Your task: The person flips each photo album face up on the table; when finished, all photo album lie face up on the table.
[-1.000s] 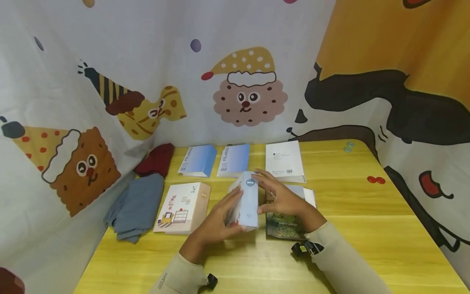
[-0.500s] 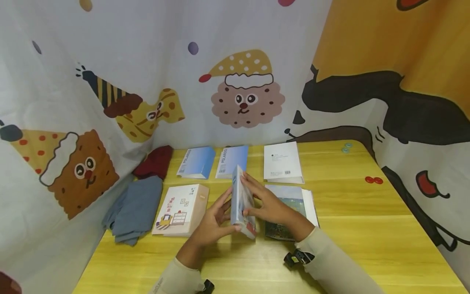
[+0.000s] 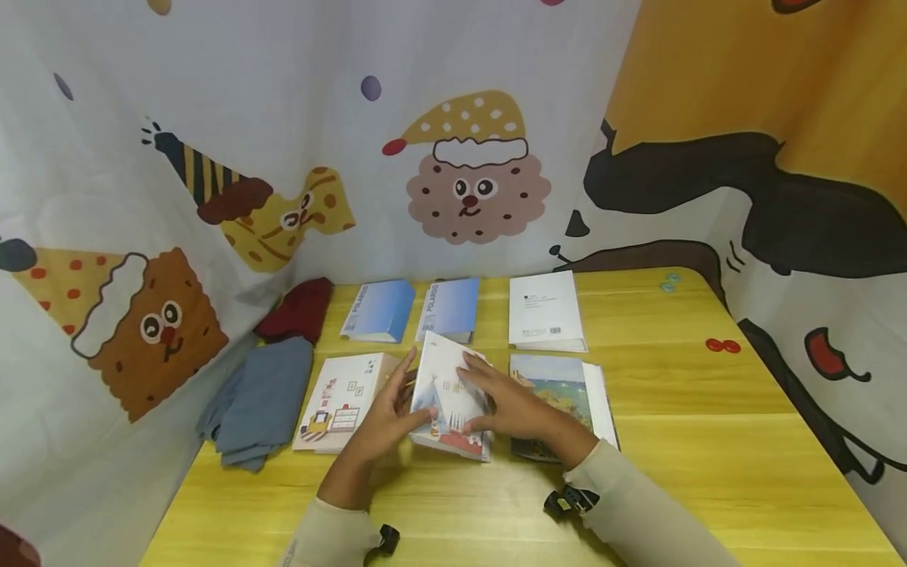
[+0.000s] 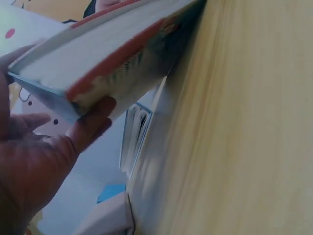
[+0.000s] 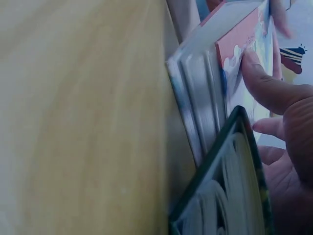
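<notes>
A thick photo album (image 3: 442, 382) with a white illustrated cover, a blue tent drawing and a red strip is held tilted just above the table. My left hand (image 3: 383, 413) grips its left side, thumb on the front cover and fingers behind the spine. In the left wrist view, the left thumb (image 4: 95, 117) presses near the album's lower corner. My right hand (image 3: 520, 405) rests its fingertips and thumb on the front cover. In the right wrist view, the right thumb (image 5: 261, 81) touches the cover beside the red strip. Close under the right hand lies a landscape-covered album (image 3: 556, 386).
A cream album (image 3: 340, 402) lies to the left, beside folded grey-blue cloth (image 3: 265, 402) and dark red cloth (image 3: 298, 311). Along the back lie two blue albums (image 3: 379, 311) and a white one (image 3: 546, 311). Red discs (image 3: 723, 346) sit at right on the yellow table (image 3: 694, 472).
The album has turned from showing its blue spine to showing its front cover. My left thumb has moved onto that cover, and my right fingers have shifted from its edge onto it.
</notes>
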A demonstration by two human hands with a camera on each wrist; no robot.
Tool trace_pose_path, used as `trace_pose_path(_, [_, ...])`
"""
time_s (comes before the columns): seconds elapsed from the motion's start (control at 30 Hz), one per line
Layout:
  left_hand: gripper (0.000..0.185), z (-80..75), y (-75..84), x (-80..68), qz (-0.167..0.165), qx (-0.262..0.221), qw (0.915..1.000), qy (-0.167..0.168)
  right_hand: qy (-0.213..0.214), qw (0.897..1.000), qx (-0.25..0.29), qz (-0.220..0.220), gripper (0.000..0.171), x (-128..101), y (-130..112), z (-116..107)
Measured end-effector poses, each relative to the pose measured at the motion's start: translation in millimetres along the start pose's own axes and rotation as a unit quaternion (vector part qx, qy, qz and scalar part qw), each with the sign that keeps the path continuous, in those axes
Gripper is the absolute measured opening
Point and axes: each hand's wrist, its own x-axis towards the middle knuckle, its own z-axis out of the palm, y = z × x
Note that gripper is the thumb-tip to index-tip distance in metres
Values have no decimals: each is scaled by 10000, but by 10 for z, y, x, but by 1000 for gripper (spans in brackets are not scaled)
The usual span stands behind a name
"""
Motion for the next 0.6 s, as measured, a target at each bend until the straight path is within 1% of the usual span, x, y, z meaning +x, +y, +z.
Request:
trace_pose_path(0.07, [99,-26,13,-2,-181,355,9992,54,-52,9999,-109,45,98,6,2,17])
trace_pose_path(0.17, [96,-50,7,-8,-170,882,9959,137,-121,9997,-189,81,97,6,-19,32])
trace_pose_path(0.27, [89,-63,-13,-14,-75,1559,9872,332,-169,9995,-261,113,95,1,-40,47])
trace_pose_path(0.37, [84,-69,-37,-15,-107,2109,9764,458,-232,9989,-385,140,94,-4,-66,61])
trace_pose_path(0.5, [82,-61,-66,-10,-319,2463,9677,445,-325,9975,-596,211,94,-14,-91,84])
trace_pose_path(0.6, [79,-42,-79,-17,-339,2674,9620,435,-359,9965,-704,268,93,-22,-90,105])
